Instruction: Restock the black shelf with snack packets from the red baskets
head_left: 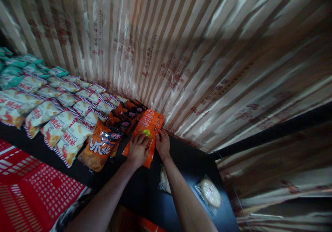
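Several flat orange snack packets [146, 121] lie overlapped in a row on the black shelf, close to the curtain. My left hand [137, 150] rests on the nearer packets with its fingers stretched out and palm down. At the packets' right edge is my right hand [163, 145], fingers slightly bent and touching the edge, not wrapped round anything I can see. A larger orange and black snack bag [100, 147] stands just left of my left hand. Behind it, more black and orange bags [126, 116] sit in a row.
White snack bags [68, 133] fill the shelf's left side, with green bags [15, 66] beyond. A red plastic basket [38, 190] stands at the lower left. Round wrapped pastries [210, 193] lie on the black shelf [186, 156]. A striped plastic curtain [166, 45] hangs behind.
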Motion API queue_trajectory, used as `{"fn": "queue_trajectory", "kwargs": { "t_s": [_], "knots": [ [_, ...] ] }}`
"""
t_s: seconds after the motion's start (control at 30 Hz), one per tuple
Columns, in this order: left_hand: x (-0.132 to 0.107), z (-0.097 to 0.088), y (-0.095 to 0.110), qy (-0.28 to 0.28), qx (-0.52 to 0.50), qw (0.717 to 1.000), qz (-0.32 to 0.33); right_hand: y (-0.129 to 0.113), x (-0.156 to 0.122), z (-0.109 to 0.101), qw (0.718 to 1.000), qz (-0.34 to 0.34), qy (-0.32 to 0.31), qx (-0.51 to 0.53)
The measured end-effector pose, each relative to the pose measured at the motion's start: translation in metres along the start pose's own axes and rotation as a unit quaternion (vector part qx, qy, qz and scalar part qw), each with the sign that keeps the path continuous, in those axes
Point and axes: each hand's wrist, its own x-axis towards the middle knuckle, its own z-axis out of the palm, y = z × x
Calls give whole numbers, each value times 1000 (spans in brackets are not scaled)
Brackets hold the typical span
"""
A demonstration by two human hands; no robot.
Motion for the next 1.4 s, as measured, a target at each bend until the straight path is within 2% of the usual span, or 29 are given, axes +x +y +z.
{"fn": "queue_trajectory", "kwargs": {
  "t_s": [0.2, 0.47, 0.6, 0.8, 1.2, 1.4],
  "knots": [
    [0, 2, 0, -2, 0, 1000, -4, 6, 3, -1, 998, 8, 47, 27],
    [-1, 1, 2, 9, -3, 1000, 2, 8, -2, -10, 998, 27, 55, 29],
    [-2, -3, 5, 20, -13, 1000, 7, -3, -7, -15, 997, 9, 66, 35],
    [-5, -8, 10, 20, -28, 999, 13, -26, -20, -28, 998, -8, 44, 34],
    [-12, -17, 12, 18, -36, 999, 21, -39, -52, -48, 999, -9, 10, 41],
    [-29, -11, 24, 10, -41, 998, 46, -57, -71, -57, 999, -22, -2, 48]
  ]
}}
